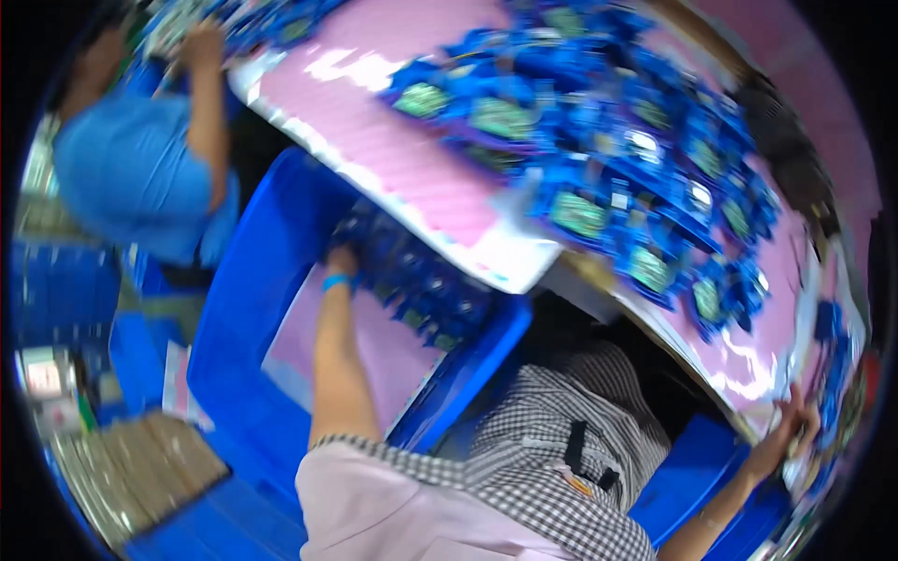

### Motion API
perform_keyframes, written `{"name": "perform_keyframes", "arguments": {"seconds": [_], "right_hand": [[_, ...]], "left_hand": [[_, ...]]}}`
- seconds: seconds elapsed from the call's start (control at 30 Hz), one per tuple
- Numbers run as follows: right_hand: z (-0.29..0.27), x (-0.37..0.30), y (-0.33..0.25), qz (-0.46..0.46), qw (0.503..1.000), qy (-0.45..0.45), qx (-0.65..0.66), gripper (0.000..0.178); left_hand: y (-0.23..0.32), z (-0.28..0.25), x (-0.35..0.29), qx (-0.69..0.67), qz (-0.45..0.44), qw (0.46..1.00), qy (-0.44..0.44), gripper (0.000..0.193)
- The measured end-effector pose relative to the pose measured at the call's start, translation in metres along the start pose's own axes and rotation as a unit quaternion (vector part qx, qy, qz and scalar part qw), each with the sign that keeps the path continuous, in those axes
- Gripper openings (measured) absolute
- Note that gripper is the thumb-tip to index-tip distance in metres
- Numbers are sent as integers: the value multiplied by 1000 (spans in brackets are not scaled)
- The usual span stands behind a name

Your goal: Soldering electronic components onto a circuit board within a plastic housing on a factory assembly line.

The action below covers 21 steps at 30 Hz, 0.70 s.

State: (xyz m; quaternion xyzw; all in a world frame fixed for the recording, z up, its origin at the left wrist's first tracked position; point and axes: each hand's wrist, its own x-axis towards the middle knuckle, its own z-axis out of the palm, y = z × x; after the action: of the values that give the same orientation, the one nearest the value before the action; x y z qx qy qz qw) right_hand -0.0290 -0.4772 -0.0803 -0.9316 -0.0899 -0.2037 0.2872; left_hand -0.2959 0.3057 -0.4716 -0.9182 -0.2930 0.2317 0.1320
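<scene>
The hands are well apart: the left hand point(340, 262), with a blue wristband point(336, 280) just below it, reaches down into a large blue bin point(251, 280) beside the table and rests on a heap of blue packets point(421, 280) lying inside it; motion blur hides the fingers, so it cannot be told whether they are closed on a packet or merely touching the heap. The right hand point(793, 421) is at the far right, at the edge of the table point(393, 140), fingers partly spread against the rim near some loose blue packets; whether it holds anything cannot be told. Nearest the camera are the person's pale pink sleeve point(374, 496) and a black-and-white checked garment point(552, 449). The blue bin has a pink sheet point(374, 346) lining its floor, and the heap sits toward its far side, partly under the table edge. Above it, the table carries a pink covering, and a wide spread of blue packets with green centres point(608, 140) lies across its middle and right portion. At the far upper left, another person in a blue shirt point(131, 178) stands at the table end, one raised hand point(201, 42) touching further blue packets there. Stacked flat goods point(131, 477) lie at the lower left.
</scene>
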Motion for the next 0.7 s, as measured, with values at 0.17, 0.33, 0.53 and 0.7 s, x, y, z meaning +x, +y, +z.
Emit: {"name": "perform_keyframes", "arguments": {"seconds": [0.17,0.33,0.53,0.7], "right_hand": [[27,9,-90,0,964,115,240,15],[10,1,-73,-24,949,147,279,21],[1,6,-50,-29,939,139,314,23],[8,-3,-34,23,918,133,374,20]], "left_hand": [[-15,-85,-74,-384,-265,810,355,29],[98,-350,-159,-618,-71,562,545,23],[319,-551,-248,-381,472,716,345,45],[374,-536,-218,-187,445,807,341,16]]}}
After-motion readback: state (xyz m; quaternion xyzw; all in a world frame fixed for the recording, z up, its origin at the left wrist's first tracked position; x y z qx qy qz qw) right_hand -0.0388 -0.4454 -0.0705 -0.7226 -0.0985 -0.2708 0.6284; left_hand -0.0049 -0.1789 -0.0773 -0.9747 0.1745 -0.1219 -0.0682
